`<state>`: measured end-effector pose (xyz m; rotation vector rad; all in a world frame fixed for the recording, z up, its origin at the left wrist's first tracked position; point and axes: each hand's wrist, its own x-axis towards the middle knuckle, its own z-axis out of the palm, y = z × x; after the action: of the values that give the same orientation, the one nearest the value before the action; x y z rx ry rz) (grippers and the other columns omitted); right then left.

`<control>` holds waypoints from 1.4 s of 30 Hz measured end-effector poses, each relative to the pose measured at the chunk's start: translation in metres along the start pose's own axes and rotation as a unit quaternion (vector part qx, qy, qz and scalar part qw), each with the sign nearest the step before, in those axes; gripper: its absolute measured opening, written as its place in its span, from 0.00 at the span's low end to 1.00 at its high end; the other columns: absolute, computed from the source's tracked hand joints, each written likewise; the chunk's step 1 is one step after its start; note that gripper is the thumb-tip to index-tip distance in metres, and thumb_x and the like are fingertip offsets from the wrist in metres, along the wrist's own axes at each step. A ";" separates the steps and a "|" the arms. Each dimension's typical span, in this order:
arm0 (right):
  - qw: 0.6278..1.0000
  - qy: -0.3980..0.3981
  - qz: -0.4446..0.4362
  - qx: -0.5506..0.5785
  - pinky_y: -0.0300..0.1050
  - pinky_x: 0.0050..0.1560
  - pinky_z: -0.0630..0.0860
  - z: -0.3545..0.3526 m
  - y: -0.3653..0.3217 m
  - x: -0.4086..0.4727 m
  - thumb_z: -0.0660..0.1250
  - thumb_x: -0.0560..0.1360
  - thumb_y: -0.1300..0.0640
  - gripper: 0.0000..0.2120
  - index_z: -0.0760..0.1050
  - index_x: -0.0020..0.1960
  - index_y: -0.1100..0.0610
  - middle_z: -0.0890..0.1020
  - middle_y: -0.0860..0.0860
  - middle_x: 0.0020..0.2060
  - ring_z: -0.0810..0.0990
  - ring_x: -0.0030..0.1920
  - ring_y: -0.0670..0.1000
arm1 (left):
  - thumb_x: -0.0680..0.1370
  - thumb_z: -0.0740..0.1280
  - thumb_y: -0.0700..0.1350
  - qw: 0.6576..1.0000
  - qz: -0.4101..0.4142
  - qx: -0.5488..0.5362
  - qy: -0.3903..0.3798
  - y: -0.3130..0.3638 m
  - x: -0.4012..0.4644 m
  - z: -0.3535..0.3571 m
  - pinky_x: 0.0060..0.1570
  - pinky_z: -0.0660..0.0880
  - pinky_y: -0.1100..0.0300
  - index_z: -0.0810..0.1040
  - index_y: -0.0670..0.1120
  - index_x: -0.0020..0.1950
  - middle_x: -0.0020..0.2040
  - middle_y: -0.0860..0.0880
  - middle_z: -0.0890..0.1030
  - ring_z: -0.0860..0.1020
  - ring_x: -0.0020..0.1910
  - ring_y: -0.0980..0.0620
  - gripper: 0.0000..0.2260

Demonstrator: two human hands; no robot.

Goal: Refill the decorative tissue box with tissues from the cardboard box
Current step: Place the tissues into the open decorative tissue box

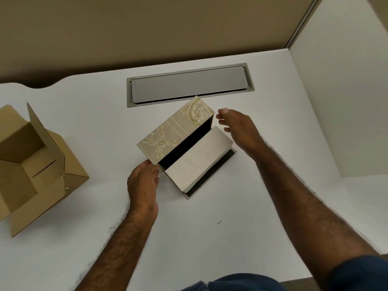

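I see decorative tissue box (176,131) open, no tissues visible inside | cardboard box (35,164) well left of it | left hand (143,181) fingers touching its near corner | right hand (239,128) fingers spread, empty, beside its far end | refill not started.

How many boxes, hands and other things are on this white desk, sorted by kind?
Decorative tissue box, open: 1
Cardboard box, flaps open: 1
Hands: 2, the left hand touching the tissue box's near corner, the right hand open by its far end
Grey cable hatch set into the desk: 1
Total: 5
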<state>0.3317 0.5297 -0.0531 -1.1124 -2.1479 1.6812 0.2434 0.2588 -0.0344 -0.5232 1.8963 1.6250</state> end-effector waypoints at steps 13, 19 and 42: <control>0.994 0.041 -0.026 -0.098 0.63 0.62 0.85 0.015 -0.027 0.020 0.70 0.84 0.47 0.15 0.88 0.57 0.57 0.90 0.52 0.52 0.88 0.54 0.53 | 0.81 0.70 0.45 0.993 0.099 0.062 0.026 0.001 0.002 -0.002 0.54 0.83 0.54 0.79 0.51 0.49 0.50 0.50 0.85 0.86 0.51 0.49 0.03; 0.995 0.023 -0.021 -0.098 0.63 0.61 0.85 0.001 -0.020 0.007 0.72 0.82 0.48 0.11 0.87 0.55 0.55 0.90 0.48 0.48 0.88 0.53 0.52 | 0.77 0.75 0.51 0.976 0.158 0.151 -0.004 -0.013 -0.010 -0.011 0.49 0.80 0.58 0.80 0.50 0.48 0.47 0.50 0.85 0.84 0.46 0.55 0.08; 0.988 -0.016 -0.071 -0.137 0.22 0.48 0.73 -0.015 -0.001 -0.021 0.72 0.83 0.55 0.13 0.82 0.67 0.54 0.87 0.46 0.57 0.85 0.52 0.40 | 0.68 0.82 0.53 0.934 0.243 0.258 -0.042 -0.047 -0.022 -0.008 0.56 0.78 0.54 0.72 0.52 0.57 0.58 0.51 0.78 0.79 0.58 0.48 0.26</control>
<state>0.3545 0.5268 -0.0408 -0.9732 -2.4714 1.3825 0.2890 0.2411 -0.0548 0.2526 2.3898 1.2971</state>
